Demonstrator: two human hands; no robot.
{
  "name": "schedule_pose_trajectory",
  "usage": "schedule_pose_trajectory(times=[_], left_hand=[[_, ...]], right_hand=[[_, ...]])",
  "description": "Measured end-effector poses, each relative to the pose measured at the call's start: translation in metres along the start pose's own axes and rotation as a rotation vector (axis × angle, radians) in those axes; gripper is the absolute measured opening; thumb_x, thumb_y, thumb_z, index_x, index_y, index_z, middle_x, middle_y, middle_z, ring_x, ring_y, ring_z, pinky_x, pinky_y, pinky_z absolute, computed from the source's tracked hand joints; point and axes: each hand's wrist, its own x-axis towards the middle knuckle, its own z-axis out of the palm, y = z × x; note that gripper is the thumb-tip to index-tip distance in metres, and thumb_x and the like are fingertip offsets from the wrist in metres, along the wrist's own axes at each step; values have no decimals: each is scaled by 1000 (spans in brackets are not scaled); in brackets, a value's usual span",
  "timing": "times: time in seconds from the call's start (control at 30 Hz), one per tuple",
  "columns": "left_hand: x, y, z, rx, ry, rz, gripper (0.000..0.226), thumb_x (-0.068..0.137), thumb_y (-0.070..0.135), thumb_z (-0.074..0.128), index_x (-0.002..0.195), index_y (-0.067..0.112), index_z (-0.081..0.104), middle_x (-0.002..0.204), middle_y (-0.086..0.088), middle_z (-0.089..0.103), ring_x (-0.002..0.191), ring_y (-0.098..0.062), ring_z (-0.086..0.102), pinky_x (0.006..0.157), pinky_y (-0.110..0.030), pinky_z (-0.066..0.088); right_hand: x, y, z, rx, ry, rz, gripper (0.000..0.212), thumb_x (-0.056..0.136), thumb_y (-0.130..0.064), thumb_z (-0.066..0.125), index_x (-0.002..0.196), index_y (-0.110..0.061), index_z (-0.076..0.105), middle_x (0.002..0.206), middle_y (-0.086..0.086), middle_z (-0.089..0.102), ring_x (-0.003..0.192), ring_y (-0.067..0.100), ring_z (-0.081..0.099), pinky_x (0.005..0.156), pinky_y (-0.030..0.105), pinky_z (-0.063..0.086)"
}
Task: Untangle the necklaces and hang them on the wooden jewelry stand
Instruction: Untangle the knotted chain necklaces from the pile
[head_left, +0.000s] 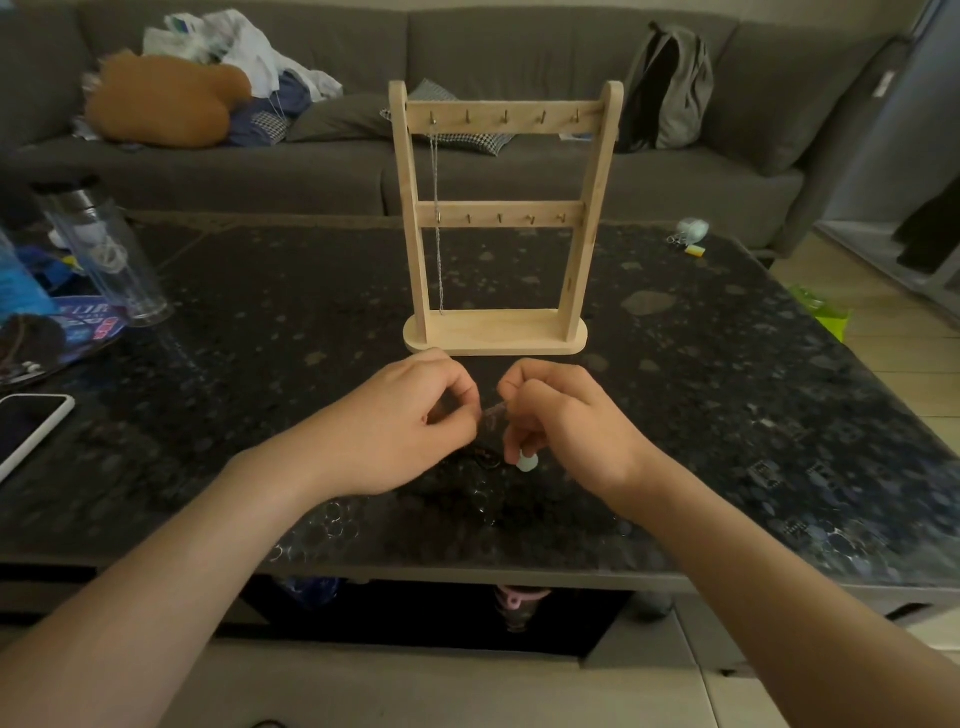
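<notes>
The wooden jewelry stand (501, 218) stands upright at the middle of the dark table (727, 395), with two rails of small hooks. One thin silver chain (437, 223) hangs from the leftmost top hook down to the base. Just in front of the stand, my left hand (410, 421) and my right hand (566, 421) pinch a short stretch of thin necklace (492, 413) between them. A dark tangle of chain (485, 460) lies on the table under my hands, and a small pale pendant (527, 461) shows below my right fingers.
A clear bottle (104, 249) and a printed packet (78, 327) sit at the left, with a phone (28, 431) near the left edge. Small clips and a pale object (691, 234) lie at the far right. A grey sofa (519, 171) with clothes and a backpack runs behind.
</notes>
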Motion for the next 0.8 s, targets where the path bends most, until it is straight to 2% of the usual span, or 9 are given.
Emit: schedule_pose_trajectory(times=[0.13, 0.23, 0.3, 0.4, 0.47, 0.53, 0.73, 0.8], left_hand=[[2, -2, 3, -27, 23, -52, 14, 104, 31, 60, 93, 28, 68, 100, 10, 65, 83, -8, 70, 73, -27, 53], [3, -1, 6, -139, 64, -60, 17, 108, 33, 58, 97, 29, 71, 87, 5, 75, 71, -8, 76, 64, -21, 50], [3, 1, 6, -235, 98, -25, 19, 109, 37, 58, 103, 32, 75, 96, 7, 76, 70, -11, 77, 61, -19, 52], [2, 2, 6, -324, 120, 20, 18, 105, 38, 63, 106, 34, 81, 98, 7, 80, 78, -13, 78, 70, -35, 62], [2, 2, 6, -341, 146, 40, 15, 102, 35, 68, 103, 32, 83, 94, 8, 81, 87, -11, 77, 83, -39, 63], [2, 2, 5, -357, 161, 40, 12, 101, 31, 72, 101, 31, 84, 94, 9, 81, 93, -12, 76, 93, -42, 61], [2, 2, 6, -423, 126, 2, 10, 101, 30, 74, 99, 30, 84, 97, 7, 81, 97, -13, 75, 100, -45, 59], [1, 2, 6, -453, 113, -4, 10, 102, 28, 73, 100, 28, 83, 98, 6, 81, 98, -13, 75, 102, -45, 59]], right_hand=[[-1, -1, 0, 175, 22, 35, 28, 101, -4, 41, 79, -18, 53, 63, -6, 48, 68, 24, 62, 79, 45, 45], [-1, -3, -1, 200, 12, 31, 28, 101, -3, 44, 80, -17, 55, 65, -5, 52, 68, 22, 61, 81, 47, 44], [-1, -3, -1, 195, 6, 23, 31, 102, -4, 46, 79, -19, 58, 65, -8, 56, 68, 20, 60, 81, 46, 44], [0, -2, 0, 182, 5, 4, 26, 100, -15, 53, 77, -23, 64, 68, -9, 60, 69, 19, 60, 79, 45, 45], [0, -1, 0, 173, 10, 1, 15, 91, -24, 56, 79, -21, 65, 70, -8, 60, 70, 19, 60, 78, 43, 46], [0, -1, 0, 171, 17, 5, 14, 86, -27, 56, 80, -18, 66, 69, -7, 60, 70, 20, 60, 78, 43, 47], [-1, -3, -1, 155, 11, -18, 18, 87, -28, 58, 80, -17, 69, 69, -3, 62, 72, 21, 61, 78, 43, 49], [-2, -3, -1, 149, 17, -34, 19, 94, -25, 59, 82, -16, 70, 70, 0, 63, 73, 23, 61, 77, 42, 49]])
